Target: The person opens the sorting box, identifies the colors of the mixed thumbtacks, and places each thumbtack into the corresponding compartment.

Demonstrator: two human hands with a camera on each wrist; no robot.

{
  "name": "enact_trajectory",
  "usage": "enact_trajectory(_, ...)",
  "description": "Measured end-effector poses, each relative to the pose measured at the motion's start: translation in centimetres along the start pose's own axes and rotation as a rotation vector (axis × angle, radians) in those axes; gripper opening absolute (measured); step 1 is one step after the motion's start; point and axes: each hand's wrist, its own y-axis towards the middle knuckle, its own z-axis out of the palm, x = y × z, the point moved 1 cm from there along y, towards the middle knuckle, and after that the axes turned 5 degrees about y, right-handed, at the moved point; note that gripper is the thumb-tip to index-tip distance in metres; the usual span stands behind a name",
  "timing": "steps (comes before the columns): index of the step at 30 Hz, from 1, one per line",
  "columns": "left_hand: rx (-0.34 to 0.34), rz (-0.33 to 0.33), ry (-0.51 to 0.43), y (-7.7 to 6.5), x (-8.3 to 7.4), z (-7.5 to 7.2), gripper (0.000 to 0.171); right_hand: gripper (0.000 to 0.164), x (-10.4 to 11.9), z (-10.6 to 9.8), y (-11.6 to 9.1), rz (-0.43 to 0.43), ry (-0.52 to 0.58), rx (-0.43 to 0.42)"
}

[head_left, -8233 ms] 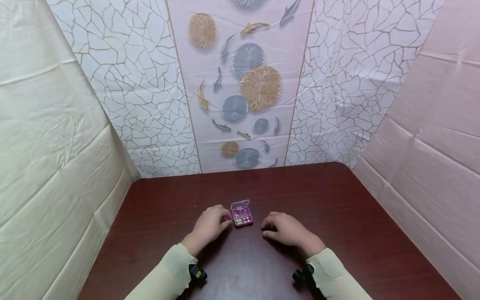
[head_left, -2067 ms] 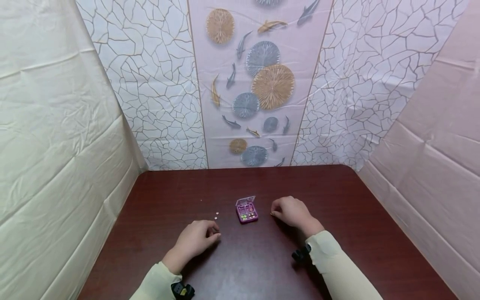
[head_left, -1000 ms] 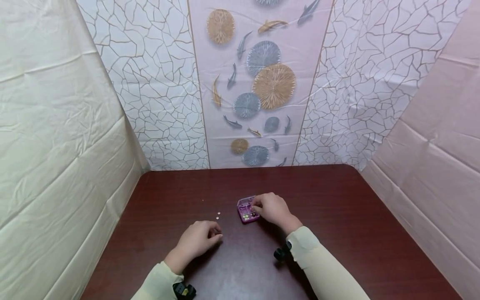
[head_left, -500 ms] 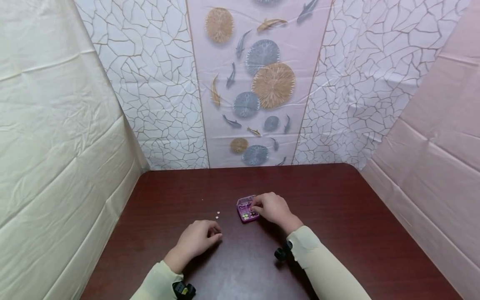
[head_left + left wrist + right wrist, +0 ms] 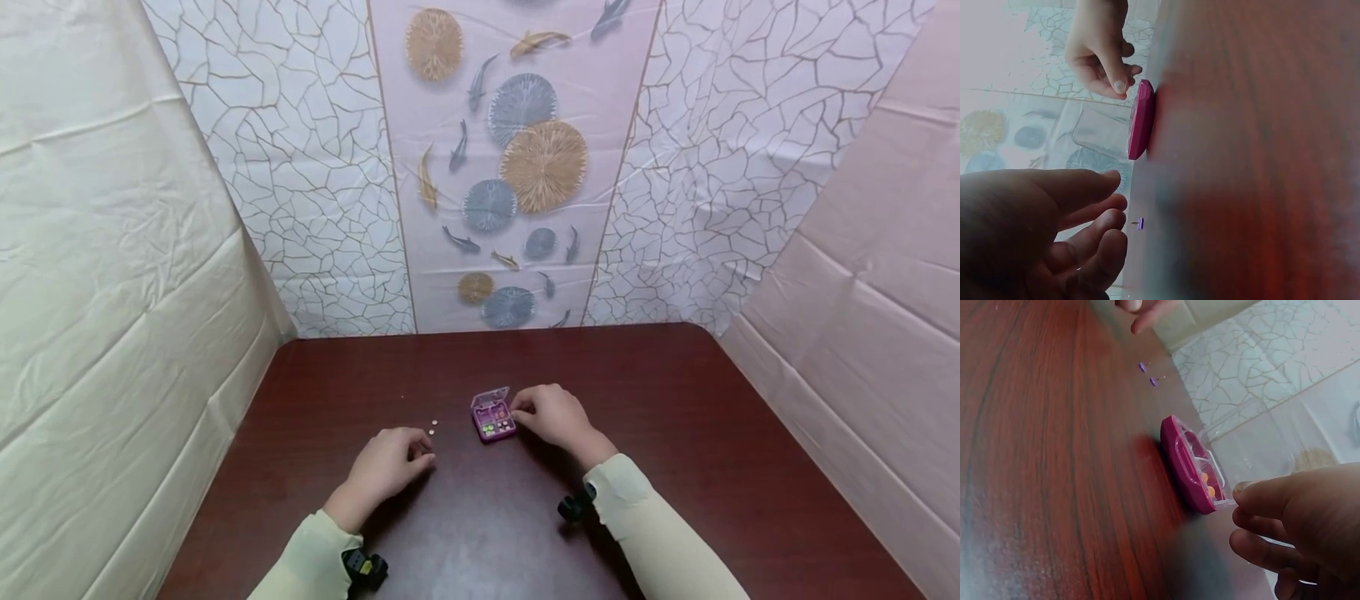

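Observation:
A small magenta compartment box (image 5: 494,430) lies on the table with its clear lid (image 5: 491,398) raised. Green and dark-and-pale small pieces fill its front compartments; orange ones (image 5: 1208,485) sit in another. My right hand (image 5: 555,414) is at the box's right edge, fingers loosely bent, thumb near the fingertips, nothing visible between them. Two tiny purple flat-headed studs (image 5: 1153,381) with thin pins up stand on the table left of the box. Close to them is my left hand (image 5: 384,464), fingers relaxed and apart from the studs (image 5: 1140,223).
The dark red-brown table (image 5: 495,517) carries the box and studs. A tiny pale speck (image 5: 402,397) lies farther back. Patterned cloth (image 5: 491,167) hangs behind the table, with plain cloth on both sides.
My right hand came from right of the box to over it, then drew back to its right edge. The left hand left the box earlier and now edges toward the studs, absent at first.

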Motion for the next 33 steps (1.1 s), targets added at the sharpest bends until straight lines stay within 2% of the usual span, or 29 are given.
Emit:
enact_trajectory(5, -0.030, -0.037, 0.005, 1.4, -0.1, -0.4, 0.006, 0.005, -0.7, -0.6, -0.5, 0.020, 0.011, 0.002)
enact_trajectory(10, -0.056, -0.072, 0.035, 2.7, 0.4, -0.4, 0.004, 0.008, -1.5, -0.8, -1.2, 0.052, -0.002, 0.021)
enact_trajectory(14, -0.050, -0.083, 0.068, 3.4, 0.8, -0.3, 0.005, 0.011, -1.9, -1.0, -1.6, 0.058, 0.006, 0.031)
enact_trajectory(21, -0.014, -0.100, 0.091, 3.9, 0.7, 0.2, 0.005, 0.009, -2.2, -1.4, -1.9, 0.067, -0.008, 0.027)
enact_trajectory(28, -0.012, -0.068, 0.099, 4.3, 0.9, 0.8, 0.006, 0.007, -2.4, -1.1, -2.0, 0.073, -0.008, 0.029)
enact_trajectory(33, -0.010, -0.070, 0.103, 4.4, 0.9, 0.9, 0.004, 0.004, -2.3, -1.0, -1.8, 0.061, -0.005, 0.030)
